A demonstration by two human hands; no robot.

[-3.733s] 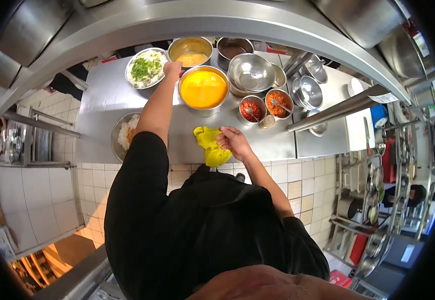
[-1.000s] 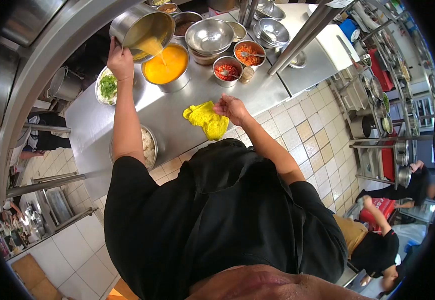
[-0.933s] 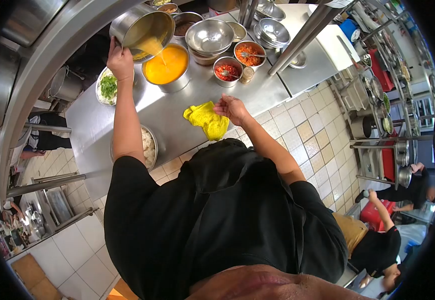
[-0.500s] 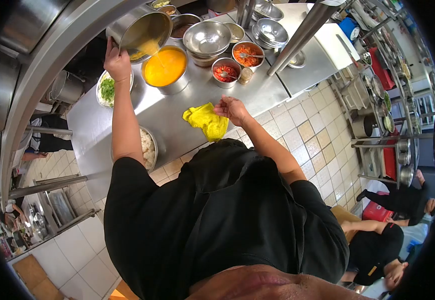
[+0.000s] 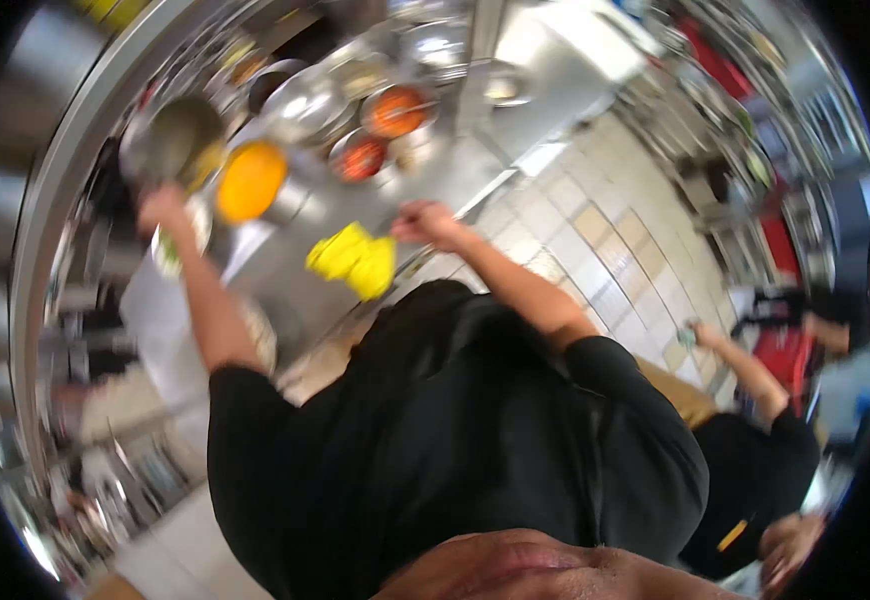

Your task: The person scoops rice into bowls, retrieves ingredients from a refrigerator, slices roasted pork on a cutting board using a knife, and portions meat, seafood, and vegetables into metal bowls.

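Note:
My left hand (image 5: 163, 210) is closed on the rim side of a steel pot (image 5: 177, 135), which is tilted towards a second pot of orange-yellow liquid (image 5: 252, 180). Some yellow liquid shows at the tilted pot's lower lip; blur hides whether a stream is falling. Below my left hand is a white bowl with green bits (image 5: 168, 250). My right hand (image 5: 427, 225) hovers by the counter's edge, fingers loosely bent and apart, holding nothing visible. Close to its left, a crumpled yellow cloth (image 5: 355, 258) lies on the steel counter (image 5: 300, 235).
Behind are steel bowls (image 5: 305, 105), a container of red pieces (image 5: 363, 158) and one of orange pieces (image 5: 397, 110). An upright post (image 5: 482, 70) rises from the counter. Shelving stands at right. A person in black (image 5: 755, 490) is close behind on my right, one arm stretched out.
The view has swung, shifting the counter left and blurring the picture. My left hand still holds the tilted pot; the falling stream seen earlier is indistinct. The person at right now extends an arm.

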